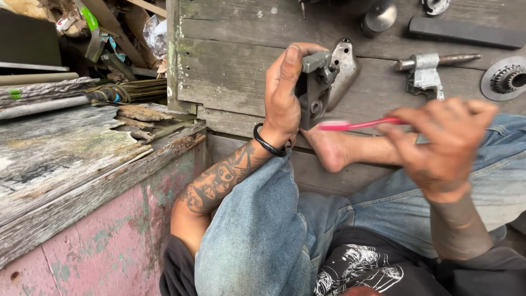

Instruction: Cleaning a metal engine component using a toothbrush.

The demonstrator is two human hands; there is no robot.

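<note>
Midway through a scrub, the left hand [285, 93] grips a grey cast-metal bracket [323, 79] above the weathered wooden floor [230, 71] while the right hand [444, 142], closed on a red toothbrush [356, 125], brushes its grimy side.

Rough outdoor repair workshop, informal. Weathered wooden plank floor [235, 71] strewn with metal machine parts: a toothed gear [507, 79], a grey bracket on a shaft [426, 74], a dark flat bar [466, 32], a rounded metal knob [379, 16]. Scrap wood and junk pile [104, 33] at left, peeling pink board wall [109, 241].
</note>
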